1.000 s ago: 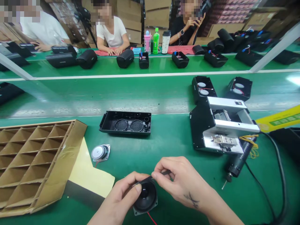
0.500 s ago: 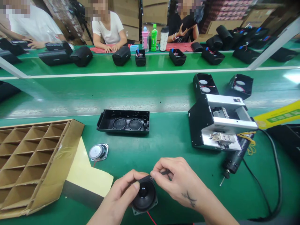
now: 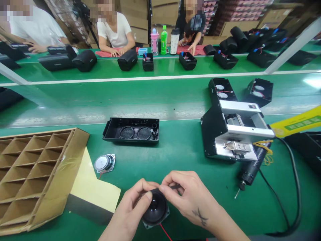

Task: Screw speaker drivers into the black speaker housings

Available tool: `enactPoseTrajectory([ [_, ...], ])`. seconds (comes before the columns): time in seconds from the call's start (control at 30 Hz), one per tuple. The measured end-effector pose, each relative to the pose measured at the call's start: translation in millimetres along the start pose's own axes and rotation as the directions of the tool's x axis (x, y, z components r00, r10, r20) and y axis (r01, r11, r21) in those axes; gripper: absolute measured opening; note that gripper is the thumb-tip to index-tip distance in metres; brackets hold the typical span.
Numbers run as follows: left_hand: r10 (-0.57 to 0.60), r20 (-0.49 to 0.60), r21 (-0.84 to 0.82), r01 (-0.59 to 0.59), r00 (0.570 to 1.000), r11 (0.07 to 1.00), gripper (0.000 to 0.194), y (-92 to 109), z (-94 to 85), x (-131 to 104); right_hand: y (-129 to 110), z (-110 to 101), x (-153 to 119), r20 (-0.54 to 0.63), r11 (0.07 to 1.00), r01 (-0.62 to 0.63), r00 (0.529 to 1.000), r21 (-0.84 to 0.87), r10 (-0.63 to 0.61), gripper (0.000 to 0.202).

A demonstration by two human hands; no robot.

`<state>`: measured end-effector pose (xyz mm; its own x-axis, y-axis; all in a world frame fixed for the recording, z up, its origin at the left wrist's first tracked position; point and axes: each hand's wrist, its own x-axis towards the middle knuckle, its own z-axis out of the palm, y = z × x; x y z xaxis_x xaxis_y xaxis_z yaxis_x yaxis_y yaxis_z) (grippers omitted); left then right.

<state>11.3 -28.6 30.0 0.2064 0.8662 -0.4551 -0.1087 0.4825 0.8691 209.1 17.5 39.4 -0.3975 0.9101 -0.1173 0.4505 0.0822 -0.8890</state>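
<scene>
A round black speaker (image 3: 155,211) with a square metal frame and a red wire is held near the front edge of the green table. My left hand (image 3: 136,204) grips its upper left rim, thumb on the front. My right hand (image 3: 182,192) pinches a thin black strip (image 3: 175,186) at the speaker's top right edge, close beside the left fingertips. A second speaker (image 3: 104,163) lies to the left with its silver back up. Farther back sits an open black housing (image 3: 130,140) with two round grilles.
A cardboard divider box (image 3: 50,187) and yellow backing sheet (image 3: 97,190) lie left. A silver-black machine (image 3: 213,134) and black electric screwdriver (image 3: 250,170) stand right. Beyond, housings (image 3: 127,60) line a green belt (image 3: 105,73); people sit across it.
My right fingertips have shifted slightly left along the speaker's top edge, and the speaker is tilted a little differently. Across the belt, the person in black has lowered a hand toward a housing.
</scene>
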Motion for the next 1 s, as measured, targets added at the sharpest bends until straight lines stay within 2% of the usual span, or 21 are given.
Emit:
enactPoseTrajectory([
  [0.33,0.009,-0.073,-0.024,-0.010,0.997,1.000,0.034,-1,6.4,1,5,5,-7,-0.082,0.998,0.044,0.995,-0.045,-0.048,0.023],
  [0.5,0.022,-0.109,-0.027,-0.025,0.994,0.999,0.035,-5,6.1,3,7,7,-9,-0.089,0.996,0.057,0.994,-0.064,-0.062,0.024],
  [0.63,0.031,-0.094,-0.022,-0.033,0.995,0.999,0.036,-8,4.7,5,7,7,-10,-0.093,0.996,0.064,0.993,-0.068,-0.070,0.022],
  [1.0,0.031,-0.151,-0.021,-0.034,0.988,0.999,0.035,-5,12.8,3,10,10,-13,-0.096,0.997,0.035,0.995,-0.067,-0.041,0.022],
])
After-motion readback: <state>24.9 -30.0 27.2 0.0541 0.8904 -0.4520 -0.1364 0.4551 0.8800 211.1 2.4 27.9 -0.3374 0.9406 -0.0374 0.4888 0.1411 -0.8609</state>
